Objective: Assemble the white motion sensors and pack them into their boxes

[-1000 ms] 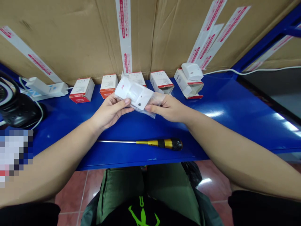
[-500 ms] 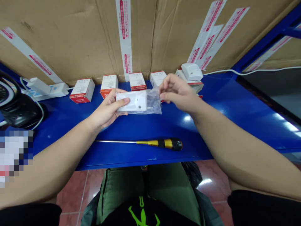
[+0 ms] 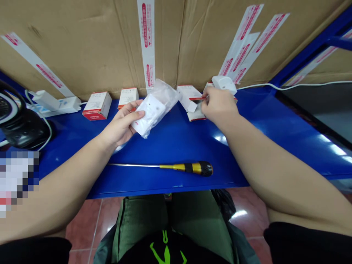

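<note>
My left hand (image 3: 122, 124) grips a white plastic device in a clear plastic bag (image 3: 152, 109), held tilted above the blue shelf (image 3: 170, 143). My right hand (image 3: 217, 105) has reached to the back of the shelf and pinches the open flap of a small white-and-red box (image 3: 191, 102). A white device (image 3: 224, 84) sits on another box just behind that hand.
A screwdriver (image 3: 176, 167) with a yellow-and-black handle lies near the shelf's front edge. Small white-and-red boxes (image 3: 97, 105) line the back by the cardboard wall (image 3: 90, 44). A white power strip (image 3: 52, 103) and a black ring-shaped object (image 3: 16, 121) are at the left.
My right hand let go of the bagged device and moved back to the open box. My left hand tilted the bagged device upward and holds it alone.
</note>
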Action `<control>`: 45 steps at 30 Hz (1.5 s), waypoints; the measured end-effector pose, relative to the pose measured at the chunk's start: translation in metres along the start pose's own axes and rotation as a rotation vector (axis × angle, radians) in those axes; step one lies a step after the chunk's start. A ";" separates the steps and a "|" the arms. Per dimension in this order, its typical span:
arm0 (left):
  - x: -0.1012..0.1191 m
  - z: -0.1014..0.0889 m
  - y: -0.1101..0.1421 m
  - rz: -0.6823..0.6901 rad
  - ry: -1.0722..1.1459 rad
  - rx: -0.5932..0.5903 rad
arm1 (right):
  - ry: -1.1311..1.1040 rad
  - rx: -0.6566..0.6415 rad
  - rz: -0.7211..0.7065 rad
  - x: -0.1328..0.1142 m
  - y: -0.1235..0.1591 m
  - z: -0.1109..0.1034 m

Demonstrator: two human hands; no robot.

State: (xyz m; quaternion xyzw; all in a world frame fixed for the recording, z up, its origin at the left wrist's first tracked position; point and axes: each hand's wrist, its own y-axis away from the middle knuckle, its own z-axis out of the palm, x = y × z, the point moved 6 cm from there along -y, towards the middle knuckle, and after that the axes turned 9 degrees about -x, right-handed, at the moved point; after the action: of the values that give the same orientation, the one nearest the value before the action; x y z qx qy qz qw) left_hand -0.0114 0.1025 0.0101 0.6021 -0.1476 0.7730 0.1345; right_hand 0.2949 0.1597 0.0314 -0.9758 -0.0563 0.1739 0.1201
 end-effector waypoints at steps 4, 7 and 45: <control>0.008 -0.003 -0.001 0.070 -0.013 0.028 | -0.053 0.131 0.024 0.004 0.006 -0.032; 0.017 -0.008 0.000 0.118 -0.010 0.087 | -0.302 0.214 -0.084 -0.003 0.015 -0.041; 0.018 0.022 0.016 0.142 -0.374 -0.041 | -0.733 -0.656 -0.686 -0.102 0.068 0.057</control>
State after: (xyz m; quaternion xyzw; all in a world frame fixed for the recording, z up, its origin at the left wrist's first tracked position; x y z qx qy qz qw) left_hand -0.0018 0.0799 0.0318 0.7205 -0.2279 0.6519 0.0624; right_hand 0.1843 0.0905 -0.0045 -0.7644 -0.4566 0.4241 -0.1656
